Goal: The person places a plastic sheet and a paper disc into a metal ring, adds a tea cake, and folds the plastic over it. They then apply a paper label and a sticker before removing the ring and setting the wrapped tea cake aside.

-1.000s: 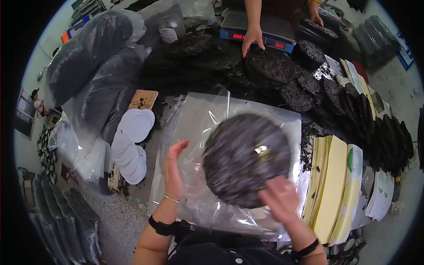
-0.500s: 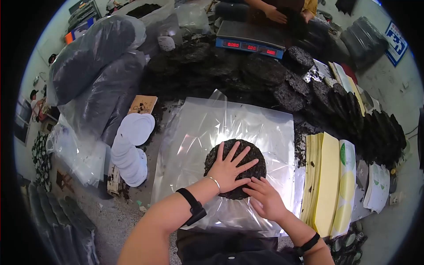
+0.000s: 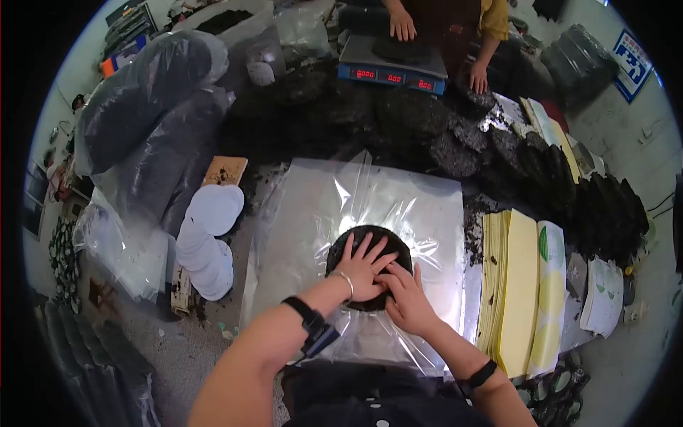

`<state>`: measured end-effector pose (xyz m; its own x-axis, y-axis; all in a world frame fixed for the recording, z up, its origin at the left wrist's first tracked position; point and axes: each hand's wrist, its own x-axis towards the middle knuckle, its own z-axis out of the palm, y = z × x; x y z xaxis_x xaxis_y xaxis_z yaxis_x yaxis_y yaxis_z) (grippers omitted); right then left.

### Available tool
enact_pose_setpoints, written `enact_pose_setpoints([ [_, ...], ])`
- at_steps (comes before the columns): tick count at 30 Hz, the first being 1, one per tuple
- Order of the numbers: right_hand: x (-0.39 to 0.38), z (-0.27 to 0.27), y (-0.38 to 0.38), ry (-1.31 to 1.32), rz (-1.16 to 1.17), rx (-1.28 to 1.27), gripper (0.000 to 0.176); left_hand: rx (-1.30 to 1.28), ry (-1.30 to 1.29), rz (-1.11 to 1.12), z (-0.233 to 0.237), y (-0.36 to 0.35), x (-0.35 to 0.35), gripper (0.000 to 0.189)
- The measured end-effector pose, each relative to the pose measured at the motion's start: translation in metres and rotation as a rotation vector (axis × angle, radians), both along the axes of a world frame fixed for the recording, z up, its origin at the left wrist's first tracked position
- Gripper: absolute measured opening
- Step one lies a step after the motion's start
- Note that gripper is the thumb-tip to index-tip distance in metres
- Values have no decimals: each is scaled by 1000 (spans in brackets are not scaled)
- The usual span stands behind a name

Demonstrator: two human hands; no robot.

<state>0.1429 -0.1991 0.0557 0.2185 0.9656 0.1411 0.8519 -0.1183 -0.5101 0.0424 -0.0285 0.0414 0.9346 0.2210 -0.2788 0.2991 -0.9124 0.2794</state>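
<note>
A dark round cake (image 3: pixel 341 250), looking like dried seaweed, lies on a stack of clear plastic sheets (image 3: pixel 427 199). Creases in the film fan out from it. My left hand (image 3: pixel 363 274) rests flat on the cake with its fingers spread. At the cake's lower right edge is my right hand (image 3: pixel 409 299), fingers apart, the forward ones touching or overlapping my left hand. Whether its fingertips also catch some film is hidden.
White paper discs (image 3: pixel 213 210) lie at the left by a wooden block (image 3: pixel 226 171). Yellow sheets (image 3: pixel 519 285) stand at the right. Piled dark cakes (image 3: pixel 455 149) line the back, before a scale (image 3: pixel 391 75). A co-worker's hand (image 3: pixel 403 25) is over the scale.
My right hand has moved up and left against my left hand, and the film has creased more around the cake. The co-worker has put a dark cake on the scale and reached toward the pile.
</note>
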Motion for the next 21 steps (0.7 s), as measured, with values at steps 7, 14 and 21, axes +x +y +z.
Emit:
enact_pose_setpoints([
  [7, 63, -19, 38, 223, -246, 229, 37, 113, -87, 57, -7, -19, -5, 85],
  [14, 40, -18, 66, -314, -225, -260, 18, 117, 127, 81, -24, -18, 11, 93],
  [21, 0, -4, -122, 402, -798, -89, 42, 46, 65, 99, -26, -16, 9, 96],
])
